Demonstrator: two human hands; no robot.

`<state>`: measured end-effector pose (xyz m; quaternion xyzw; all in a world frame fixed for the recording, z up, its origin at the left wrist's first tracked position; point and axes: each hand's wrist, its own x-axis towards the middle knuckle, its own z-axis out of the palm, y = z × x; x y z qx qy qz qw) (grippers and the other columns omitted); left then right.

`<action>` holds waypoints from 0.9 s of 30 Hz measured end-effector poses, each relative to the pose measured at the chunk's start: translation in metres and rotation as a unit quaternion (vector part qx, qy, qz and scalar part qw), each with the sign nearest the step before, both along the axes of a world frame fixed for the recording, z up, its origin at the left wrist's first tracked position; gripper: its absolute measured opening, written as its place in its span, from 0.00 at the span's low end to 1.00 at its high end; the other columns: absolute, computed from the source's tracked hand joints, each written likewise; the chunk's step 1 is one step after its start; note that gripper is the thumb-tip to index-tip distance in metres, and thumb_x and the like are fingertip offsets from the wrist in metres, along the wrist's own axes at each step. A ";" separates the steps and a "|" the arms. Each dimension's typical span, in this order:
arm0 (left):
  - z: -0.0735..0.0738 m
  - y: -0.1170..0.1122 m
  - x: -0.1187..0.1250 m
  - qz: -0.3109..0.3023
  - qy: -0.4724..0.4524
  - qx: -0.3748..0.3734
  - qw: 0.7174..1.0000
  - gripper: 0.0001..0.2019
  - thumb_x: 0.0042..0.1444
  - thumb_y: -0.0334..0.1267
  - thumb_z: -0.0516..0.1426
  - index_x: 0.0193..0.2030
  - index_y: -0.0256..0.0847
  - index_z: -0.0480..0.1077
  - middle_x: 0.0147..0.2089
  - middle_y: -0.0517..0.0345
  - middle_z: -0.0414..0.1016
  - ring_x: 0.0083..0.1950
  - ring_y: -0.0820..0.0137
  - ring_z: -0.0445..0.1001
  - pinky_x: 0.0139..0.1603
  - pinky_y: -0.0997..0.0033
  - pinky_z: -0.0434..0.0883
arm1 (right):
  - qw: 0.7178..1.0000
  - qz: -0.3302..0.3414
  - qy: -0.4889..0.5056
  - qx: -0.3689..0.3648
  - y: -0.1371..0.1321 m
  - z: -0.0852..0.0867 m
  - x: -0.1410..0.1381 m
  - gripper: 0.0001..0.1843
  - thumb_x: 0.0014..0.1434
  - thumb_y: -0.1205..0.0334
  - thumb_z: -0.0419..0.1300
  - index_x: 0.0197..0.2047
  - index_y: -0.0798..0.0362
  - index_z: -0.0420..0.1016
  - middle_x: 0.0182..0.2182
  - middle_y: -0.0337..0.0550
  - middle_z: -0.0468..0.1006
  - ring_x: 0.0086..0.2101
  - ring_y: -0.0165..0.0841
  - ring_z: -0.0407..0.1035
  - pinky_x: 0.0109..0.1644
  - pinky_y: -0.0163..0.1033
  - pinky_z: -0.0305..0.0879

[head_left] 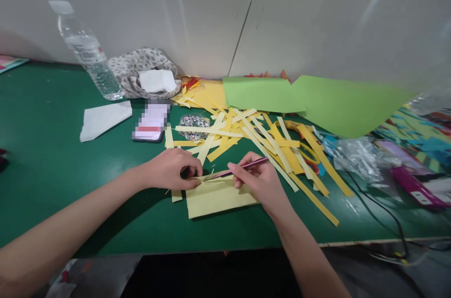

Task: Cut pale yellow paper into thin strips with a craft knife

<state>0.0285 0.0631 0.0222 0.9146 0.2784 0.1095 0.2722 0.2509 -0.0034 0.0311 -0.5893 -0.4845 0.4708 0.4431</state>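
Bare forearms (pixel 91 213) flank a pale yellow sheet (pixel 221 200) at six o'clock; the right hand (pixel 259 178) clamps a slim purple tool (pixel 252 164) in its fingers. Whether the left hand (pixel 172 169) pinches the sheet's ten o'clock corner, I cannot tell; pressing flat there should steady it.

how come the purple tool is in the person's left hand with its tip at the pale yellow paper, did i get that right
Not quite: the head view shows the purple tool in the right hand, not the left hand. Its tip is indeed at the pale yellow paper.
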 end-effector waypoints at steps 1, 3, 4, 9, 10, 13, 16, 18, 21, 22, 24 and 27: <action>0.000 0.000 0.000 0.000 0.000 -0.001 1.000 0.05 0.51 0.38 0.58 0.34 0.42 0.75 0.26 0.64 0.74 0.29 0.75 0.70 0.31 0.75 0.60 | 1.000 -0.002 0.003 0.001 0.000 0.000 0.002 0.19 0.47 0.51 0.69 0.25 0.52 0.65 0.17 0.35 0.74 0.18 0.26 0.68 0.22 0.30 0.63; 0.000 0.001 -0.001 -0.004 0.000 -0.004 1.000 0.06 0.52 0.38 0.58 0.35 0.42 0.75 0.27 0.63 0.75 0.30 0.75 0.70 0.30 0.76 0.60 | 1.000 -0.011 0.008 0.006 0.001 0.000 0.007 0.19 0.46 0.52 0.70 0.24 0.53 0.65 0.17 0.35 0.73 0.18 0.25 0.67 0.22 0.30 0.63; 0.000 0.001 -0.001 -0.006 -0.001 -0.004 1.000 0.07 0.52 0.38 0.58 0.36 0.42 0.75 0.27 0.63 0.75 0.30 0.75 0.70 0.31 0.76 0.61 | 1.000 -0.016 0.008 0.009 0.001 0.000 0.010 0.19 0.45 0.52 0.71 0.24 0.53 0.65 0.17 0.35 0.73 0.18 0.25 0.67 0.22 0.30 0.64; -0.002 0.002 -0.002 -0.013 -0.005 -0.005 1.000 0.08 0.53 0.40 0.58 0.39 0.44 0.76 0.29 0.63 0.75 0.30 0.75 0.70 0.31 0.76 0.61 | 0.998 -0.050 0.005 0.025 0.002 0.000 0.028 0.19 0.44 0.53 0.72 0.23 0.53 0.66 0.16 0.35 0.72 0.17 0.25 0.66 0.22 0.29 0.63; -0.002 0.002 -0.002 -0.012 -0.005 -0.006 1.000 0.09 0.53 0.41 0.57 0.39 0.44 0.76 0.29 0.63 0.75 0.30 0.75 0.70 0.31 0.76 0.61 | 0.998 -0.059 0.005 0.028 0.002 -0.001 0.032 0.19 0.44 0.54 0.72 0.23 0.53 0.66 0.16 0.35 0.72 0.17 0.25 0.66 0.22 0.29 0.63; -0.001 0.002 -0.002 -0.012 -0.002 -0.014 1.000 0.10 0.54 0.42 0.57 0.40 0.44 0.76 0.30 0.63 0.75 0.30 0.75 0.70 0.30 0.76 0.61 | 0.996 -0.078 0.002 0.033 0.001 -0.002 0.042 0.19 0.42 0.54 0.73 0.23 0.53 0.67 0.16 0.34 0.72 0.16 0.25 0.66 0.22 0.30 0.64; 0.001 0.002 -0.003 -0.010 0.005 -0.021 1.000 0.09 0.54 0.41 0.57 0.39 0.44 0.76 0.29 0.63 0.75 0.30 0.76 0.70 0.29 0.77 0.61 | 0.995 -0.089 0.004 0.038 0.001 -0.005 0.052 0.18 0.42 0.55 0.73 0.23 0.54 0.68 0.16 0.34 0.72 0.16 0.25 0.67 0.22 0.29 0.65; 0.002 0.001 -0.003 -0.006 0.012 -0.023 1.000 0.09 0.54 0.41 0.57 0.39 0.45 0.76 0.30 0.63 0.75 0.30 0.76 0.70 0.29 0.77 0.60 | 0.995 -0.095 0.009 0.043 0.002 -0.006 0.058 0.18 0.42 0.55 0.73 0.23 0.54 0.68 0.15 0.34 0.72 0.16 0.24 0.67 0.22 0.28 0.65; 0.003 0.001 -0.003 -0.003 0.017 -0.026 1.000 0.09 0.54 0.42 0.57 0.39 0.45 0.76 0.30 0.63 0.75 0.30 0.75 0.70 0.30 0.77 0.61 | 0.994 -0.102 0.018 0.046 0.003 -0.008 0.065 0.19 0.41 0.55 0.74 0.23 0.54 0.68 0.15 0.34 0.72 0.16 0.24 0.66 0.21 0.28 0.65; 0.003 0.001 -0.003 -0.002 0.017 -0.025 1.000 0.09 0.54 0.42 0.57 0.40 0.45 0.76 0.30 0.63 0.75 0.30 0.76 0.70 0.30 0.77 0.61 | 0.993 -0.103 0.021 0.045 0.003 -0.008 0.066 0.19 0.41 0.56 0.74 0.22 0.54 0.68 0.16 0.34 0.72 0.16 0.24 0.66 0.21 0.28 0.65; 0.003 0.001 -0.003 0.000 0.017 -0.024 1.000 0.09 0.54 0.42 0.57 0.40 0.45 0.76 0.30 0.63 0.74 0.30 0.76 0.70 0.31 0.77 0.61 | 0.994 -0.101 0.027 0.044 0.003 -0.008 0.068 0.18 0.40 0.56 0.74 0.22 0.54 0.69 0.16 0.34 0.73 0.16 0.25 0.66 0.20 0.29 0.65; 0.001 0.002 -0.003 0.001 0.021 -0.025 0.999 0.10 0.54 0.43 0.57 0.40 0.45 0.76 0.30 0.63 0.74 0.30 0.75 0.70 0.30 0.77 0.61 | 0.993 -0.100 0.045 0.052 0.003 -0.006 0.068 0.18 0.40 0.56 0.74 0.22 0.53 0.68 0.16 0.34 0.72 0.16 0.25 0.66 0.20 0.29 0.66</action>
